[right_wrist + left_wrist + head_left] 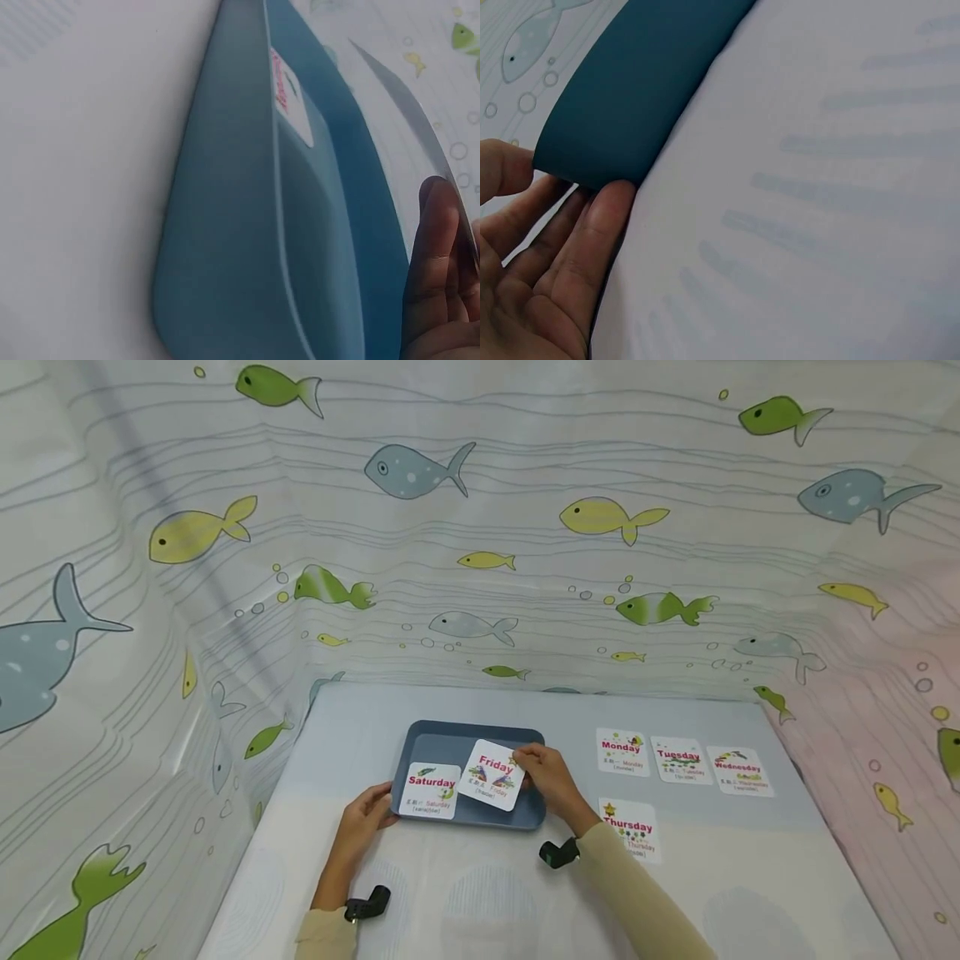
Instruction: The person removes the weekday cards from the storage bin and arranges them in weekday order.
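Note:
A blue tray (472,821) lies on the table. At its left end, my left hand (362,823) holds the side; in the left wrist view the thumb is at the rim and the other fingers (604,217) are against the lower edge. Between the thumb and fingers of my right hand (553,783) is the Friday card (491,777), pinched by its right edge. It is tilted and raised above the tray, seen nearly edge-on (409,105) in the right wrist view. The Saturday card (429,791) lies face up in the tray's left part.
To the right of the tray, Monday (622,753), Tuesday (681,762) and Wednesday (739,772) cards lie in a row. A Thursday card (632,827) lies below Monday, partly covered by my right sleeve (637,885). Fish-printed cloth (525,593) encloses the table (480,893).

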